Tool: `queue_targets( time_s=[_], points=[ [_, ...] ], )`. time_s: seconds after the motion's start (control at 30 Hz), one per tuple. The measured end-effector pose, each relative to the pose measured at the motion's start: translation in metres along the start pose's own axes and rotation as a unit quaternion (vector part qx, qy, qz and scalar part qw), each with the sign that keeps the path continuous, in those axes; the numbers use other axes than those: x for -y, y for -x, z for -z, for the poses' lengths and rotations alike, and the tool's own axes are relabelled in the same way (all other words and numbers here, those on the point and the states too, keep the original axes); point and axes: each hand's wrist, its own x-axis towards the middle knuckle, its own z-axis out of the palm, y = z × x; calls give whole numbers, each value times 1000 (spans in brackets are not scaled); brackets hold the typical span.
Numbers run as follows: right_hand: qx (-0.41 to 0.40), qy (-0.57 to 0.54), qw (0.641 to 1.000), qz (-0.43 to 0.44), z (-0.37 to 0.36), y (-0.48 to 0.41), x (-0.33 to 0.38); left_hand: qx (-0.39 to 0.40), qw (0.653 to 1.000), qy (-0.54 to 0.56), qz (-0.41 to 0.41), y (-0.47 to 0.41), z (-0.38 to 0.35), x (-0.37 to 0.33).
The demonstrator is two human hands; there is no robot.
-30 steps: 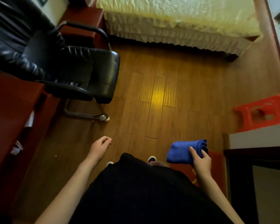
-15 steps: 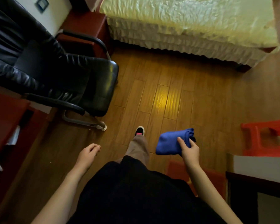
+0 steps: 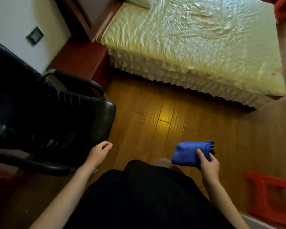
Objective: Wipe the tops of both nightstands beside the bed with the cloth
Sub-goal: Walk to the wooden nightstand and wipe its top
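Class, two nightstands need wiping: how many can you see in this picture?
1. The red-brown nightstand stands against the wall, beside the bed and behind the black chair. A second may be hidden beyond the bed.

A single head-worn wide-angle view looked steeply down and forward from standing height, hands [image 3: 210,164] near at the frame's bottom, bed [image 3: 196,47] farther off at upper right.

Dim room, floor [image 3: 163,119] glare, warped edges
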Motion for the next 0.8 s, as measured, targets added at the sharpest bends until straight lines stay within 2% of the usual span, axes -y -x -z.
queue_targets(
  time_s=[0.17,0.33,0.53,0.67,0.8],
  points=[
    [-14,4,1000,10,-1,-95,61,-7,1000,9,-18,-78,-4,-76],
    [27,30,998,39,-39,-211,133,-34,997,64,23,-157,-5,-129],
    [166,82,980,70,-129,-319,252,-110,979,136,108,-207,2,-177],
    [277,132,946,106,-209,-355,317,-181,951,199,155,-222,9,-197],
    [371,190,900,129,-294,-373,356,-244,908,274,200,-232,12,-203]
  ],
)
